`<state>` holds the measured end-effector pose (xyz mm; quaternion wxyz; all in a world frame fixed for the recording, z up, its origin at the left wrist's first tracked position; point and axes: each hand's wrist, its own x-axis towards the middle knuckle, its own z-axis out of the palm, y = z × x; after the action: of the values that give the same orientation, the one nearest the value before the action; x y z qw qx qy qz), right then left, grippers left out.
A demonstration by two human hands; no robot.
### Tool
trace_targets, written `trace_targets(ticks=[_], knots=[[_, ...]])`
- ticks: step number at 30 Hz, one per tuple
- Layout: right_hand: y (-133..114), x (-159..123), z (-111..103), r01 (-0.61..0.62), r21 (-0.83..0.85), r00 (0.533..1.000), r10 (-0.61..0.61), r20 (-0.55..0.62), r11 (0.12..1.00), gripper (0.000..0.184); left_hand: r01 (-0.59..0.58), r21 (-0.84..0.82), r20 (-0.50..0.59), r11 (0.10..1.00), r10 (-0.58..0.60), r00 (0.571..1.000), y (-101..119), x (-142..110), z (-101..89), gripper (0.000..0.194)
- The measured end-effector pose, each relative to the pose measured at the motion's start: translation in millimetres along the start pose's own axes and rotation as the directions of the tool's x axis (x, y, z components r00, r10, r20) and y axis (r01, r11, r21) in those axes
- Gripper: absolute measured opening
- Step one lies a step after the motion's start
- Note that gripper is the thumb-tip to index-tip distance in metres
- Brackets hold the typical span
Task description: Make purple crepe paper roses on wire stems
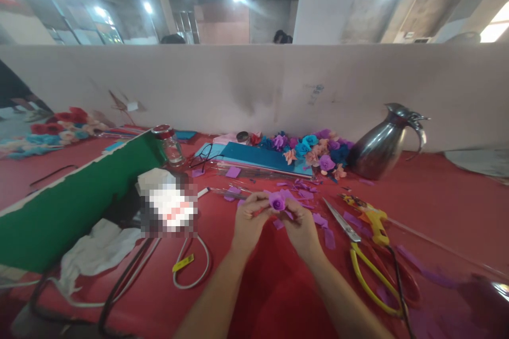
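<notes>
Between my two hands is a purple paper flower (277, 201), its rolled centre facing up toward me. My left hand (251, 217) pinches it from the left, fingers bent around its edge. From the right, my right hand (300, 222) grips the lower petals between thumb and fingers. Purple paper pieces (329, 238) lie scattered on the red table just beyond and beside my hands. To the right rest large scissors (358, 254) with yellow and red handles, blades part open, and a yellow glue gun (376, 222) with a dark cord.
Finished paper flowers (314, 148) are heaped at the back beside a leaning metal jug (382, 143). Blue paper sheets (254, 156) lie behind my hands. At left stand a glass jar (170, 148) and a green panel (79, 206), with white cable (204, 267) looped nearby.
</notes>
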<state>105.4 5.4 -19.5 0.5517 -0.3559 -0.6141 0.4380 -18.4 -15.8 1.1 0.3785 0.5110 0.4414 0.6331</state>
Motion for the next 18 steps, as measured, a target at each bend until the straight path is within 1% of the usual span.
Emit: trace_targets(ticks=[3, 5, 8, 10, 12, 13, 14, 15, 17, 18], knots=[[-2.4, -0.3, 0.1, 0.024, -0.005, 1.0, -0.024, -0.004, 1.0, 0.015, -0.049, 0.045, 0.041, 0.998, 0.047, 0.998, 1.7, 0.6, -0.4, 0.011], [-4.2, 0.3, 0.9, 0.034, -0.014, 0.999, -0.034, 0.0, 0.999, 0.014, -0.079, 0.046, 0.053, 0.996, 0.077, 0.996, 1.3, 0.8, -0.8, 0.012], [-6.9, 1.9, 1.7, 0.018, -0.032, 1.0, -0.019, -0.021, 0.999, 0.014, -0.085, 0.042, 0.005, 0.995, 0.085, 0.996, -3.4, 0.5, -2.3, 0.013], [-11.6, 1.5, -0.1, 0.007, -0.033, 0.993, -0.011, -0.114, 0.999, 0.016, -0.063, 0.052, -0.053, 0.997, 0.066, 0.996, -8.9, 0.3, -3.3, 0.015], [-21.9, -3.1, -4.5, 0.005, -0.021, 0.97, -0.01, -0.242, 1.0, 0.015, -0.039, 0.052, -0.113, 0.998, 0.045, 0.993, -14.4, 0.3, -3.8, 0.017], [-29.3, -7.6, -7.4, 0.017, 0.008, 0.959, -0.015, -0.282, 1.0, 0.014, -0.032, 0.05, -0.142, 0.998, 0.039, 0.989, -16.4, 0.4, -3.8, 0.017], [-38.0, -13.9, -10.6, 0.038, 0.05, 0.957, -0.022, -0.289, 0.998, 0.015, -0.022, 0.052, -0.157, 0.998, 0.03, 0.987, -17.6, 0.7, -3.5, 0.015], [-47.3, -21.6, -13.6, 0.071, 0.11, 0.965, -0.041, -0.259, 0.991, 0.016, -0.016, 0.062, -0.164, 0.998, 0.026, 0.986, -18.0, 1.0, -3.2, 0.014], [-65.1, -39.3, -18.1, 0.105, 0.22, 0.992, -0.085, -0.098, 0.97, 0.014, -0.022, 0.101, -0.153, 0.995, 0.037, 0.988, -16.7, 1.8, -2.5, 0.013], [-72.2, -47.7, -19.1, 0.096, 0.232, 0.995, -0.097, -0.009, 0.968, 0.012, -0.031, 0.126, -0.141, 0.992, 0.049, 0.989, -15.5, 2.2, -2.2, 0.013]])
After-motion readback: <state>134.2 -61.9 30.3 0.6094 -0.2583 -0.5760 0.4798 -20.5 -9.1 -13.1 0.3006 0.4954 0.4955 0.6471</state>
